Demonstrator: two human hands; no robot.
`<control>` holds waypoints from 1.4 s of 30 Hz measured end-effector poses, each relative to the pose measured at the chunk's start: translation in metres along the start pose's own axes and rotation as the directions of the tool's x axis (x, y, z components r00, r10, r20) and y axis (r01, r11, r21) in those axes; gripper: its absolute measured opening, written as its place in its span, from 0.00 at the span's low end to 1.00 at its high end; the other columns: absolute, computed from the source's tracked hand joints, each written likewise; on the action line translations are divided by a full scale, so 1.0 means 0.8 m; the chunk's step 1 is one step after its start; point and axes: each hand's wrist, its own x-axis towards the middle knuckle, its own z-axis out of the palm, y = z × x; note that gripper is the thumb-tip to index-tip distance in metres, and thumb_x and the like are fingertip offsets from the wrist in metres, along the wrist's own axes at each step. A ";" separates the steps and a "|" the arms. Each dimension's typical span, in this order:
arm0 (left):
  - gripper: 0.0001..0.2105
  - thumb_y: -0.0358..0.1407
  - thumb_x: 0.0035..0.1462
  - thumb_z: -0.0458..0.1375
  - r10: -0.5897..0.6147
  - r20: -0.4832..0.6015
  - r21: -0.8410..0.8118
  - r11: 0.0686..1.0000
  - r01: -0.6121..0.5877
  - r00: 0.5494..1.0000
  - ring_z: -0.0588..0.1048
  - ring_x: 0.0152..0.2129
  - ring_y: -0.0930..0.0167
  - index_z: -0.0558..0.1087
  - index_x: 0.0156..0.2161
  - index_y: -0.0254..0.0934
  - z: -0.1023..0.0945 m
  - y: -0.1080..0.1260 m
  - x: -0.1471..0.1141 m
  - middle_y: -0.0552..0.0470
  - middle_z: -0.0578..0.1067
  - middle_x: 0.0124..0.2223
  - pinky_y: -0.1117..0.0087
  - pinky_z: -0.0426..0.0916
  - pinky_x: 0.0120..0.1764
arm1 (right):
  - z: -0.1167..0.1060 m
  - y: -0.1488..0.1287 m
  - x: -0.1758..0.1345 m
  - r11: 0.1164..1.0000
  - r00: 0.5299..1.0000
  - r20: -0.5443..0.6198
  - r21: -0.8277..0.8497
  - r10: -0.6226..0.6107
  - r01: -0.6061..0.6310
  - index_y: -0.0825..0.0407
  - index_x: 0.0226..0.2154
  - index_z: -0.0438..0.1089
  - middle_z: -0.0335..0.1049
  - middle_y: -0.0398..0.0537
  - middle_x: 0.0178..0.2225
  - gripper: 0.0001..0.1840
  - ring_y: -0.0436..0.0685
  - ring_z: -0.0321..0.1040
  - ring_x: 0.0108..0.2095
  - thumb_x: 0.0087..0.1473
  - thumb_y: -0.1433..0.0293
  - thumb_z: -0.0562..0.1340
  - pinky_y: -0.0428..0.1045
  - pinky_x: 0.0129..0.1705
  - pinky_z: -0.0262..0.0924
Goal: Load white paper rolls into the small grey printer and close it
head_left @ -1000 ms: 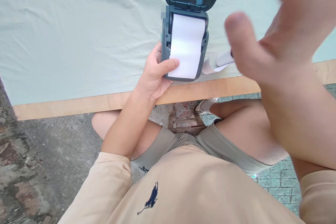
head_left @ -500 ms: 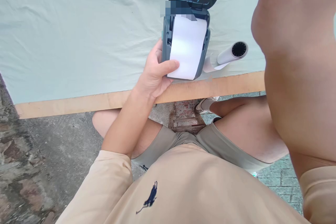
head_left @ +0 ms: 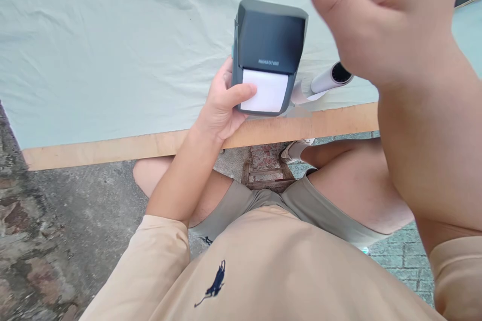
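Left hand (head_left: 225, 103) clamped around the lower left side of a dark label printer (head_left: 271, 35), thumb pressed on the white paper (head_left: 269, 95) showing below its lid. Lid is down, lettering "NIIMBOT" near its lower edge. Printer is held over the near edge of the pale-covered worktop (head_left: 113, 60), wooden strip (head_left: 105, 154) along the front. Right hand (head_left: 380, 25) raised to the right of the printer, apart from it, fingers curled; cannot tell whether thumb and fingertips meet. White roll (head_left: 324, 80), dark core, lies on the worktop between printer and right wrist, loose end partly uncurled.
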 end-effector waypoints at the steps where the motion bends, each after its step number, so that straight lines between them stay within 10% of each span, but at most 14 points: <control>1: 0.25 0.49 0.51 0.77 0.005 -0.004 -0.003 1.000 -0.005 1.000 0.79 0.70 0.48 0.78 0.51 0.44 0.001 0.001 -0.001 0.48 0.87 0.49 0.54 0.86 0.59 | 0.000 0.001 -0.002 1.000 1.000 0.011 -0.024 0.000 0.000 0.48 0.64 0.73 0.74 0.51 0.64 0.28 0.64 0.69 0.67 0.73 0.56 0.50 0.63 0.70 0.64; 10: 0.27 0.58 0.55 0.72 -0.018 0.035 -0.001 1.000 0.018 0.999 0.74 0.74 0.49 0.78 0.53 0.45 0.007 0.010 -0.001 0.45 0.86 0.54 0.56 0.83 0.64 | 0.003 -0.014 -0.001 0.970 0.951 0.238 -0.184 0.198 -0.156 0.45 0.73 0.61 0.75 0.50 0.59 0.41 0.59 0.69 0.46 0.63 0.54 0.69 0.56 0.49 0.64; 24: 0.22 0.56 0.60 0.70 -0.012 -0.004 -0.016 1.000 0.012 1.000 0.68 0.79 0.51 0.79 0.49 0.43 0.014 0.017 -0.003 0.46 0.86 0.58 0.59 0.75 0.74 | 0.006 -0.051 -0.003 0.942 0.935 0.201 -0.225 0.293 -0.247 0.39 0.72 0.57 0.75 0.44 0.53 0.43 0.58 0.73 0.40 0.59 0.62 0.70 0.59 0.51 0.72; 31: 0.25 0.61 0.72 0.55 -0.053 -0.097 -0.082 0.996 0.045 0.994 0.69 0.78 0.53 0.80 0.52 0.43 0.021 0.015 0.005 0.49 0.87 0.54 0.54 0.82 0.68 | -0.003 -0.031 -0.006 0.976 0.966 0.218 -0.194 0.141 -0.099 0.45 0.71 0.66 0.73 0.50 0.62 0.32 0.63 0.75 0.58 0.68 0.59 0.64 0.60 0.66 0.68; 36: 0.26 0.63 0.71 0.53 -0.050 -0.150 -0.055 0.998 0.043 0.987 0.72 0.76 0.51 0.78 0.52 0.43 0.017 0.007 0.010 0.48 0.85 0.53 0.51 0.83 0.65 | -0.007 -0.005 -0.012 0.991 0.967 0.227 -0.039 -0.118 0.130 0.48 0.76 0.65 0.71 0.48 0.70 0.43 0.65 0.69 0.69 0.62 0.58 0.65 0.59 0.72 0.67; 42: 0.26 0.64 0.69 0.56 -0.041 -0.153 -0.063 0.997 0.032 0.987 0.72 0.76 0.51 0.78 0.48 0.43 0.019 0.009 0.008 0.46 0.86 0.54 0.53 0.82 0.67 | -0.006 0.004 -0.018 0.994 0.969 0.228 -0.036 -0.092 0.103 0.43 0.79 0.61 0.66 0.49 0.74 0.50 0.69 0.66 0.72 0.58 0.53 0.71 0.61 0.73 0.68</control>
